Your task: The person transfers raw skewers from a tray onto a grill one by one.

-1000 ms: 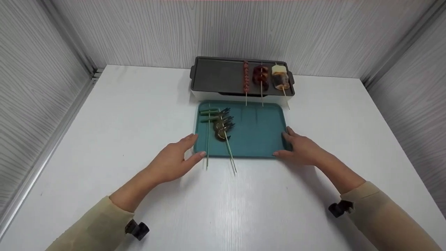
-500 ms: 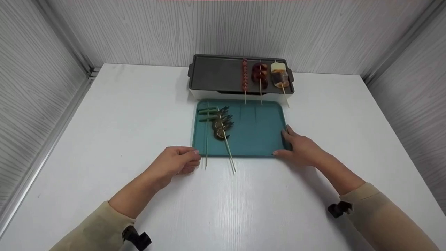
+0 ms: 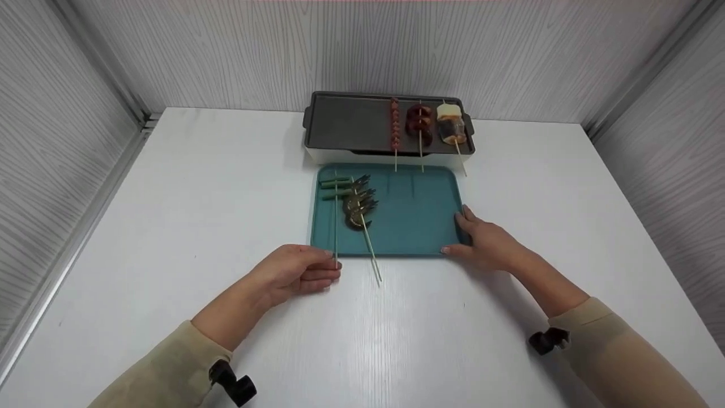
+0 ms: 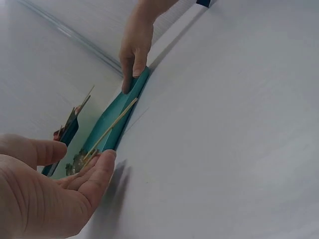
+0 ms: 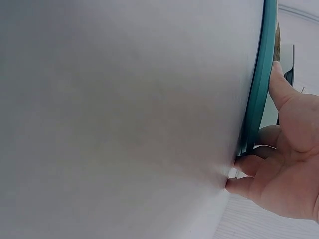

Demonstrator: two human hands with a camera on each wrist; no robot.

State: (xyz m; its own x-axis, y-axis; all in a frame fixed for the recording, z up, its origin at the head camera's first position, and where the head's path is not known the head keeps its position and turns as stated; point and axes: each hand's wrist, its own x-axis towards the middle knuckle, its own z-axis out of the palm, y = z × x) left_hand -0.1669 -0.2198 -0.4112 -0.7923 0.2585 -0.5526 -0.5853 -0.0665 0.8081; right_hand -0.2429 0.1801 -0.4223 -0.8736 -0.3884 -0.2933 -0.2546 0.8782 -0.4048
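In the head view my left hand (image 3: 300, 272) is at the front left corner of a teal tray (image 3: 419, 226). Its fingers lie under the stick end of a skewer of green vegetable pieces (image 3: 336, 183); the left wrist view shows a gap between thumb and fingers. Beside that skewer lies a shrimp skewer (image 3: 358, 209), its stick overhanging the tray's front edge. At the front right corner my right hand (image 3: 490, 243) holds the tray, thumb on the front rim and fingers along the side. The right wrist view shows its fingers bent around the corner.
Behind the tray stands a black griddle (image 3: 351, 124) on a white base. On its right half lie a thin red skewer (image 3: 395, 124), a dark red glossy skewer (image 3: 419, 124) and a thick skewer (image 3: 451, 124) with a pale top. Wood-grain panels enclose the white table (image 3: 226, 187).
My left hand has moved from the tray's left corner down and right to the green skewer's stick end, its fingers now beneath it. The right hand stays at the tray corner.
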